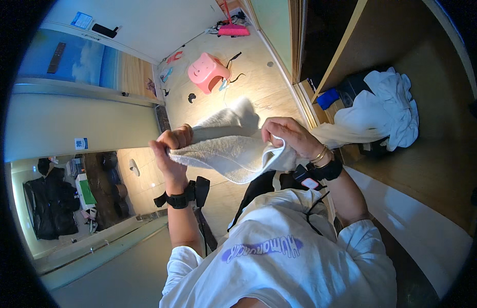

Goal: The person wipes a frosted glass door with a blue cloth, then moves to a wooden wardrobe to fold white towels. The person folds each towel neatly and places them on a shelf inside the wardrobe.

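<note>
A white terry towel (pixel 223 154) is stretched in the air in front of my body, folded over with its far part hanging down. My left hand (pixel 171 146) is closed in a fist round its left end. On the other side, my right hand (pixel 290 136) grips the right end, with the towel's hemmed edge curling below the fingers. Dark straps with small devices sit on both wrists. To the right, on a wooden shelf (pixel 438 169), lies a heap of white cloth (pixel 385 113), beside a dark bag and a blue item (pixel 328 99).
A pink stool (pixel 208 73) stands on the tiled floor ahead, with straps and small items round it. Farther off is a pink broom (pixel 233 30). Wooden door frames border the right; at left, a doorway shows a dark jacket (pixel 52 203) and a slipper (pixel 134 167).
</note>
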`<move>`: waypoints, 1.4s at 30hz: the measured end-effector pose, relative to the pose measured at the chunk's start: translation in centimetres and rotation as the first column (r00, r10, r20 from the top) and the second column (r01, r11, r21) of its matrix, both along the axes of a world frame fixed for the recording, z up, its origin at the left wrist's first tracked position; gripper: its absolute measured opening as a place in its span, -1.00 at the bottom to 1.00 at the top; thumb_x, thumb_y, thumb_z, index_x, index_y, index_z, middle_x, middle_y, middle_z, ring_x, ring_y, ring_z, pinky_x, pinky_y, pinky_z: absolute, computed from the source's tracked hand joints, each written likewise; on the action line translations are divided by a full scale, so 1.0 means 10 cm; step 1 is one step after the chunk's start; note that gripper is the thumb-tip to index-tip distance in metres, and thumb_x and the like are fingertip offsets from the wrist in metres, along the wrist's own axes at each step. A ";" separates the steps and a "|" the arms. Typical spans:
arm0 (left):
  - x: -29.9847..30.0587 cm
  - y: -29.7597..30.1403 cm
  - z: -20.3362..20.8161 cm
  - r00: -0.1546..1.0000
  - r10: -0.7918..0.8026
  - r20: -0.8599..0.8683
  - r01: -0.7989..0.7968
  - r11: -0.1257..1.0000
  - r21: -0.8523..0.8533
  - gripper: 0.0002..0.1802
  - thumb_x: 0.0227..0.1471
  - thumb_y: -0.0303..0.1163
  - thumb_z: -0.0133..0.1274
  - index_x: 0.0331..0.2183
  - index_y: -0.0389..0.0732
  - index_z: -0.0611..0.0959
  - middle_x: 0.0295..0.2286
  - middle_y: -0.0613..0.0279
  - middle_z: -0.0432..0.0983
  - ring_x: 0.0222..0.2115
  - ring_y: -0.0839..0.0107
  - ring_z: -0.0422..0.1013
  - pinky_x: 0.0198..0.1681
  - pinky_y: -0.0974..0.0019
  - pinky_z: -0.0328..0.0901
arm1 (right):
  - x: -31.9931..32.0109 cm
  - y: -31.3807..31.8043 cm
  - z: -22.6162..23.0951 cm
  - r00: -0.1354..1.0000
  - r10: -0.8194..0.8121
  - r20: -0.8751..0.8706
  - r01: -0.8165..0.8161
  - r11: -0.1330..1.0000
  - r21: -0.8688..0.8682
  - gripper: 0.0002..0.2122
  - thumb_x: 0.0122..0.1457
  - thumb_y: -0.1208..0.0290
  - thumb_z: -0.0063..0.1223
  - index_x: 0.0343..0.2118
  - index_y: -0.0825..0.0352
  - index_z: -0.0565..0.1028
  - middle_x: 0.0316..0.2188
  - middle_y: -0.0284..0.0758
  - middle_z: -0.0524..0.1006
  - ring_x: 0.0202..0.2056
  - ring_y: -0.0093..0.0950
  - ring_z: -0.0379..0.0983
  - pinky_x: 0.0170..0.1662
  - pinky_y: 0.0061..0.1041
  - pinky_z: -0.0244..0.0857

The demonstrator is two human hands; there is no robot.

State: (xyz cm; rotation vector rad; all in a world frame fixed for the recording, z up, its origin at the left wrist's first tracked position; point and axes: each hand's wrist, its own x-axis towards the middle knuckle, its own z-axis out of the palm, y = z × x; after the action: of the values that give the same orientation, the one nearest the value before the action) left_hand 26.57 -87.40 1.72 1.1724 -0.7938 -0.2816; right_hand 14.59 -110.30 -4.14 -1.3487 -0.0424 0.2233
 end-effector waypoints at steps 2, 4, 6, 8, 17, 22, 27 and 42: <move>-0.06 -0.09 0.06 0.996 0.051 0.067 -0.050 0.999 -0.015 -0.42 0.09 0.14 -0.45 -0.76 -0.05 0.06 -0.81 0.45 -0.13 -0.73 0.51 -0.19 -0.56 0.39 -0.14 | 0.02 0.06 -0.18 0.995 -0.099 0.020 0.100 0.994 -0.051 -0.78 0.11 0.29 -0.19 -0.49 0.33 0.40 -0.58 -0.48 0.34 -0.50 -0.66 0.24 -0.36 -0.72 0.14; -0.10 -0.15 0.13 0.993 0.032 0.112 -0.029 0.999 -0.032 -0.42 0.10 0.13 -0.46 -0.76 -0.05 0.05 -0.83 0.45 -0.11 -0.75 0.51 -0.18 -0.56 0.39 -0.12 | 0.05 0.20 -0.37 0.977 -0.194 0.092 0.206 0.969 -0.138 -0.83 0.10 0.35 -0.16 -0.47 0.35 0.40 -0.58 -0.48 0.34 -0.48 -0.69 0.24 -0.36 -0.69 0.16; -0.14 -0.19 0.13 0.993 0.022 0.113 -0.018 0.999 -0.040 -0.41 0.10 0.13 -0.47 -0.77 -0.05 0.06 -0.84 0.45 -0.11 -0.76 0.51 -0.18 -0.55 0.39 -0.11 | 0.02 0.33 -0.45 0.974 -0.211 0.078 0.223 0.956 -0.192 -0.85 0.05 0.42 -0.08 -0.34 0.35 0.39 -0.56 -0.46 0.37 -0.45 -0.67 0.27 -0.36 -0.63 0.19; -0.18 -0.23 0.12 0.995 0.013 0.097 -0.008 0.999 -0.052 -0.41 0.10 0.13 -0.48 -0.78 -0.05 0.06 -0.85 0.45 -0.10 -0.76 0.51 -0.19 -0.54 0.38 -0.10 | -0.05 0.39 -0.45 0.989 -0.146 -0.007 0.141 0.966 -0.216 -0.80 0.03 0.44 -0.06 -0.26 0.35 0.38 -0.53 -0.42 0.39 -0.42 -0.64 0.30 -0.33 -0.60 0.20; -0.39 -0.42 0.13 0.993 -0.100 0.063 0.102 0.994 -0.030 -0.41 0.10 0.12 -0.51 -0.79 -0.04 0.08 -0.85 0.45 -0.08 -0.78 0.49 -0.15 -0.52 0.38 -0.09 | -0.01 0.62 -0.25 0.864 -0.315 0.394 0.476 0.767 -0.430 -0.41 -0.23 0.44 0.23 -0.08 0.26 0.19 -0.22 -0.19 0.27 -0.24 -0.20 0.34 -0.23 -0.36 0.27; -0.37 -0.38 0.12 0.988 -0.114 0.105 0.112 0.993 0.022 -0.41 0.10 0.12 -0.49 -0.78 -0.04 0.08 -0.85 0.44 -0.06 -0.77 0.47 -0.13 -0.52 0.37 -0.09 | -0.02 0.53 -0.29 0.826 -0.318 0.466 0.540 0.685 -0.489 -0.48 -0.18 0.39 0.21 -0.12 0.28 0.22 -0.26 -0.20 0.27 -0.29 -0.19 0.36 -0.29 -0.32 0.29; -0.38 -0.38 0.13 0.983 -0.107 0.150 0.098 0.993 0.066 -0.42 0.10 0.10 -0.46 -0.78 -0.06 0.09 -0.85 0.42 -0.04 -0.76 0.46 -0.12 -0.52 0.35 -0.08 | -0.03 0.45 -0.33 0.773 -0.369 0.516 0.611 0.652 -0.448 -0.56 -0.15 0.33 0.20 -0.19 0.27 0.29 -0.29 -0.23 0.29 -0.29 -0.22 0.37 -0.28 -0.35 0.31; -0.45 -0.42 0.13 0.927 -0.157 0.339 0.080 0.970 0.231 -0.39 0.10 0.07 -0.36 -0.80 -0.14 0.19 -0.82 0.34 0.16 -0.75 0.44 0.09 -0.35 0.32 0.02 | 0.10 0.51 0.03 0.748 -0.374 0.549 0.629 0.665 -0.403 -0.66 -0.21 0.61 0.05 -0.27 0.30 0.35 -0.31 -0.25 0.28 -0.29 -0.26 0.35 -0.26 -0.38 0.29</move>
State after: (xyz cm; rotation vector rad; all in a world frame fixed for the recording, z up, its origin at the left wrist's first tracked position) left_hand 22.06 -91.55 3.02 1.4026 -1.1788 -0.2626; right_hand 15.57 -105.20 -3.89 -1.9341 0.0538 -0.6115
